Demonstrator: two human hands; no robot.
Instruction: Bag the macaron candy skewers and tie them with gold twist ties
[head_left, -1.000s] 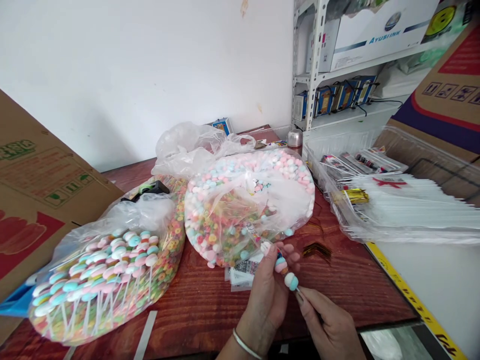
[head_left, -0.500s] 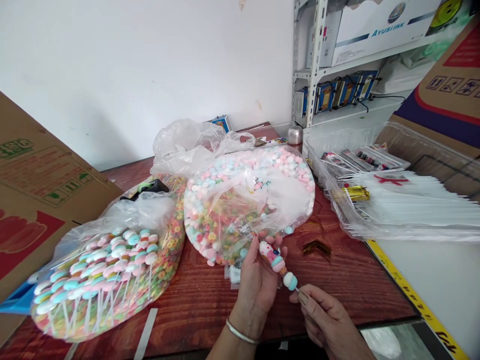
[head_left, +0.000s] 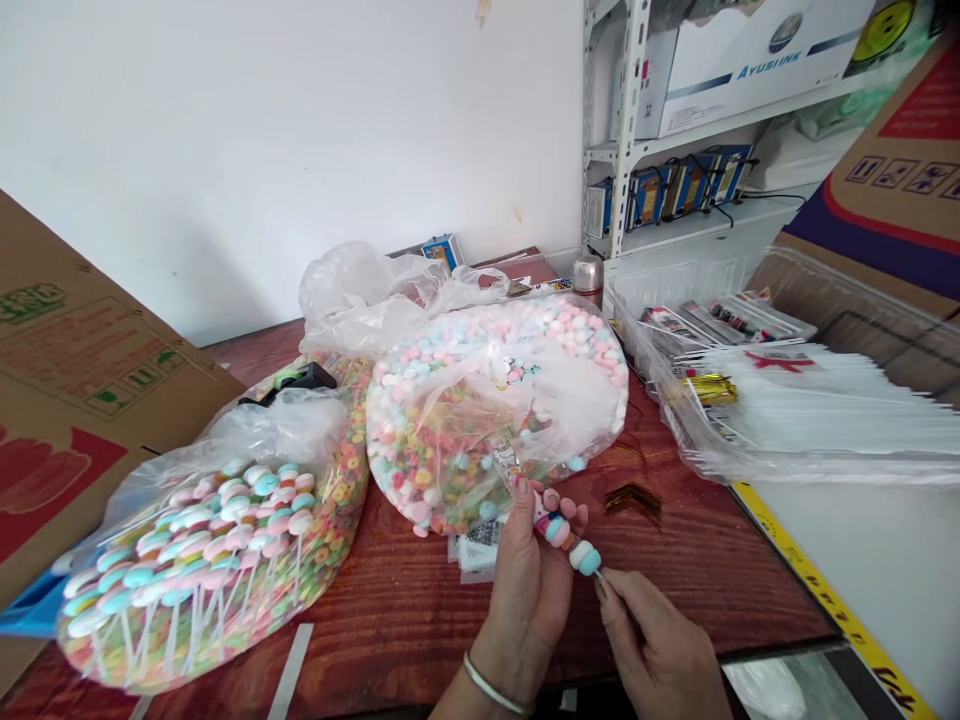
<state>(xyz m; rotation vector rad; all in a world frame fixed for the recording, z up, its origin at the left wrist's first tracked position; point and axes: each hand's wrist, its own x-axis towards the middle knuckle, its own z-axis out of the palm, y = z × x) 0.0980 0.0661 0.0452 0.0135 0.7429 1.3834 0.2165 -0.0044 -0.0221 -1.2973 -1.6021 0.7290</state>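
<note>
A marshmallow skewer (head_left: pixel 584 557), with pink, white, blue and brown pieces on a thin stick, slants over the front of the table. My left hand (head_left: pixel 529 580) has its thumb and fingers closed around the upper part, which they partly hide. A clear printed wrapper piece (head_left: pixel 505 456) sticks out above that thumb. Lower down, my right hand (head_left: pixel 660 635) pinches the stick's end between thumb and forefinger. Just beyond my left hand lies a big clear bag of pastel marshmallows (head_left: pixel 397 385), with ring-shaped pieces showing through. Small clear packets (head_left: pixel 477 552) lie partly under the bag.
On the left, finished-looking marshmallow sticks (head_left: pixel 202 540) rest on another candy bag, beside a cardboard box (head_left: pixel 82 380). Gold twist ties (head_left: pixel 634 502) lie right of my hands. A clear plastic bin (head_left: pixel 720 465) holds white sticks. A metal shelf (head_left: pixel 619 150) stands behind.
Both hands and the skewer have shifted slightly right and down. My left fingers now cover more of the skewer's top, and the printed wrapper piece stands more upright.
</note>
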